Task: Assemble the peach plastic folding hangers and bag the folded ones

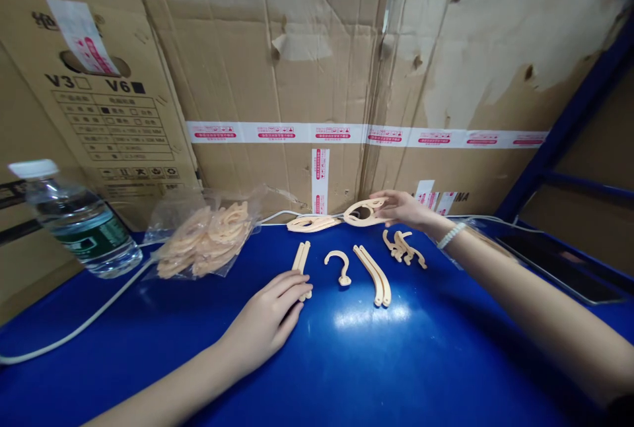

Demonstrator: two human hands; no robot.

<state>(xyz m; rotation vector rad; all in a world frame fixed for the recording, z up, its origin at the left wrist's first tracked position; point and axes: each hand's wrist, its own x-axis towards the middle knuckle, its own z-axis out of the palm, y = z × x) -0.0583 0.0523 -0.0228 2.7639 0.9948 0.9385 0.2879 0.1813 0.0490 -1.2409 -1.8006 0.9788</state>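
My right hand (396,208) pinches a beige plastic folded hanger (360,213), oval with an open middle, up at the back of the table. Left of it lies a stack of similar folded hangers (312,223). My left hand (275,311) is closed over the lower part of a pair of beige hanger arms (302,257) on the table; its fingers partly hide them. Between the hands lies a single hanger hook (343,271) with a round base. A second pair of curved hanger arms (372,275) lies to its right. Several loose hooks (403,247) are heaped below my right hand.
A water bottle (79,222) and a clear bag of beige hanger parts (203,239) stand at the left on the blue table (347,374). A white cable (94,313) runs by them. A dark phone (559,265) lies at the right. Cardboard (277,77) walls the back.
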